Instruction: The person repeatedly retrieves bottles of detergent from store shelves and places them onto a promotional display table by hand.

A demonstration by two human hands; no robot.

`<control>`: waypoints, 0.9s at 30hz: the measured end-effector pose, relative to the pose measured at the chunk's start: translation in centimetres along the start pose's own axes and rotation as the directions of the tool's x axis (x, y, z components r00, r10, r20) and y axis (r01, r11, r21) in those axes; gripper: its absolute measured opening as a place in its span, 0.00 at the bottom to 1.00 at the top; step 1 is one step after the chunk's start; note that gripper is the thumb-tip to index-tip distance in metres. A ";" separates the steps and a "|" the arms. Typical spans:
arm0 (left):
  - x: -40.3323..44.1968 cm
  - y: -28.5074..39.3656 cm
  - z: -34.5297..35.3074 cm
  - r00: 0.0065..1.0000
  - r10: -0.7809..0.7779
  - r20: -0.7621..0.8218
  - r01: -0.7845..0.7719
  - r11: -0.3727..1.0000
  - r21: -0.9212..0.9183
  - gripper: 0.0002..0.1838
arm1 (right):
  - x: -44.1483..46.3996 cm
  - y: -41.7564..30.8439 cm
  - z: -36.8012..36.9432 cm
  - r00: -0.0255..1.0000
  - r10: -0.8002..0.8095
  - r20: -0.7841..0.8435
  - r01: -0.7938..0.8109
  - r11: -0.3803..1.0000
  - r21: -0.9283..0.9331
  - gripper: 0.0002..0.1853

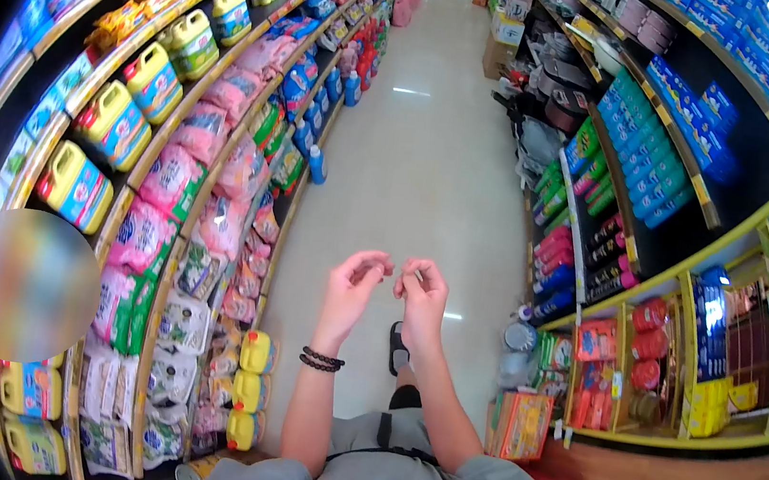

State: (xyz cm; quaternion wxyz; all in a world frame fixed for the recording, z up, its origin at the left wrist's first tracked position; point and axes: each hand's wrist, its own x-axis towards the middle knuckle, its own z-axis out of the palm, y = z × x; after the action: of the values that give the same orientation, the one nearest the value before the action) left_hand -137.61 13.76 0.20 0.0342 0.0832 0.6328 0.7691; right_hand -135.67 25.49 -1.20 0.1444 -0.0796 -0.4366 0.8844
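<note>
Both my hands are raised in front of my body over the aisle floor (416, 177), with a small gap between their fingertips. My left hand (358, 278) has loosely curved fingers pointing right, the thumb a little apart, and nothing visible in it. Dark bead bracelets (322, 360) circle that wrist. Facing it, my right hand (423, 286) has its fingers curled in toward the thumb, with no object showing. Neither hand touches a shelf. Below them, a dark shoe (399, 348) shows on one foot.
Shelves on the left hold yellow jugs (76, 186), pink bags (175, 179) and blue bottles (318, 165). Stocked shelves on the right carry teal packages (649, 157), blue boxes (693, 115) and red containers (647, 344). Cardboard boxes (499, 57) stand farther along the aisle's right side.
</note>
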 end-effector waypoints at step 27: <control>58.7 -4.8 -2.8 0.989 0.060 -0.135 -0.056 0.998 0.028 0.10 | 56.5 7.9 10.5 0.982 0.157 0.108 -0.148 0.985 -0.087 0.05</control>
State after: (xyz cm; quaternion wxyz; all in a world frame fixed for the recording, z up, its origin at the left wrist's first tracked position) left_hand -196.09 21.27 -0.08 -0.0324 0.0496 0.6403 0.7659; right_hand -193.37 31.36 -1.98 0.0478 -0.0675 -0.4710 0.8782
